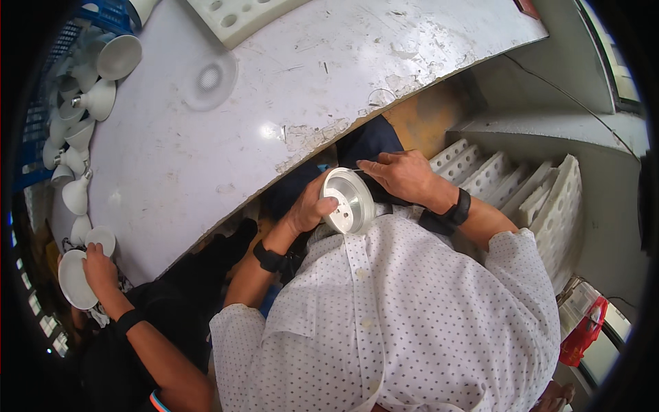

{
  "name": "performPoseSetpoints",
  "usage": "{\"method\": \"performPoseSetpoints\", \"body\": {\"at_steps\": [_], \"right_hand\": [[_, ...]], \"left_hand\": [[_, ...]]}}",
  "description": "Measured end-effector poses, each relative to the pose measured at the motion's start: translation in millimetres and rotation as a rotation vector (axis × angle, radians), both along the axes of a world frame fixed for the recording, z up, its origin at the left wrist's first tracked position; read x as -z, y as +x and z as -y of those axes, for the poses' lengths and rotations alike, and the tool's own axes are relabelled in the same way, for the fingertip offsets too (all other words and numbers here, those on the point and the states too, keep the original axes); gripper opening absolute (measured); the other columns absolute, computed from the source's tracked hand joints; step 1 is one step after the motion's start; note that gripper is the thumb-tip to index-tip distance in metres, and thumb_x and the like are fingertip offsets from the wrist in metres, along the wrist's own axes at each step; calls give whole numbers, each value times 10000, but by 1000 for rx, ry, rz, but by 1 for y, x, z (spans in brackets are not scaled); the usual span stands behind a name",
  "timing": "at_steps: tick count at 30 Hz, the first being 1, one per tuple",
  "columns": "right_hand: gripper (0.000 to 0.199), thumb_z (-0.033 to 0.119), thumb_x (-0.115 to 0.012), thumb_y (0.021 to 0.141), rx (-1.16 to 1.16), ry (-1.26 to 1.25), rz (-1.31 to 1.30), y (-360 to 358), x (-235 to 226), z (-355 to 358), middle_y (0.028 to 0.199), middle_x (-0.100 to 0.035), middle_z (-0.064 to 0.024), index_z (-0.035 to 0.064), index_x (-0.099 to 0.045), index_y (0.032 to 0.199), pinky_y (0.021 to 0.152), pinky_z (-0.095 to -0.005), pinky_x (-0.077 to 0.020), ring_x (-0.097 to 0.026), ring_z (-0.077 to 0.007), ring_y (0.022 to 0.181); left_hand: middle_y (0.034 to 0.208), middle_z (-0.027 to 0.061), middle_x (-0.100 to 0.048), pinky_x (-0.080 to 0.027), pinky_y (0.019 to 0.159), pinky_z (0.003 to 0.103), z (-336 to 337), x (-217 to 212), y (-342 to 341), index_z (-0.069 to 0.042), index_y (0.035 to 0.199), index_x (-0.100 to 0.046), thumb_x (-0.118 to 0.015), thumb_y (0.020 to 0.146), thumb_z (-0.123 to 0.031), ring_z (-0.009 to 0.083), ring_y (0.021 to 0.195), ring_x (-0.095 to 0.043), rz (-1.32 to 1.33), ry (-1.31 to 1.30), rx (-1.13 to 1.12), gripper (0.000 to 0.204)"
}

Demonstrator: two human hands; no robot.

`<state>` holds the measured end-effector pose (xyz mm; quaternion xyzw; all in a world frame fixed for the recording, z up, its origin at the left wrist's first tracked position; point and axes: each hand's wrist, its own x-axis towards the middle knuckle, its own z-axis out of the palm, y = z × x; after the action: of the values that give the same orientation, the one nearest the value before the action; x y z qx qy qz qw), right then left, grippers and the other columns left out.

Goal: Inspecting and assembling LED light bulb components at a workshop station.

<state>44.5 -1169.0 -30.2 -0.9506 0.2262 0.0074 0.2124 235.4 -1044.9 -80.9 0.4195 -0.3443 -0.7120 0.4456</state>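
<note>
Worn white table (288,75), row of white lamp housings (75,130), blue crate (41,123), stacked foam trays (522,189)

A red package (583,333) with a pale printed panel is seen at the lower right, beside the stacked white foam trays (522,189); its shape cannot be made out clearly, and no signs or screens are seen

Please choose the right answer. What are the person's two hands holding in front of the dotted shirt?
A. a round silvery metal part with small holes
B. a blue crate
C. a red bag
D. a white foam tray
A: the left hand and right hand grip a round silvery metal part with small holes in its face, just below the table edge.
</note>
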Motion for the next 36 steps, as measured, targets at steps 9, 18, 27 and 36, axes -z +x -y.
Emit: {"method": "performPoseSetpoints", "body": {"at_steps": [9,18,27,36], "right_hand": [[240,285,-529,830,-22,-22,-151,-11,-7,-2,713,-615,-51,141,-638,988,539,-345,-477,-601,-237,605],[239,287,-478,863,-6,126,-277,2,-8,3,699,-628,-91,100,-625,841,574,-376,-487,-613,-272,638],[284,325,-520,843,27,101,-71,15,-1,5,742,-649,-75,96,-650,951,528,-365,-481,-611,-268,615],[279,318,-463,875,-25,182,-166,-8,4,13,814,-642,-97,113,-648,920,624,-385,-493,-619,-280,698]], "left_hand": [[1056,125,-534,-400,866,295,1,-5,3,34,1197,-396,-528,725,-458,182,985,-506,63,4,-73,694],[992,144,-588,-443,807,310,-1,-10,-7,31,1168,-438,-543,659,-428,210,922,-569,242,-117,-76,693],[971,126,-593,-450,788,301,-2,-4,-7,40,1149,-451,-505,678,-471,184,893,-569,112,-46,-76,697],[1030,110,-552,-417,842,291,-1,0,-8,25,1178,-436,-498,712,-489,161,960,-526,-8,15,-138,697]]}}
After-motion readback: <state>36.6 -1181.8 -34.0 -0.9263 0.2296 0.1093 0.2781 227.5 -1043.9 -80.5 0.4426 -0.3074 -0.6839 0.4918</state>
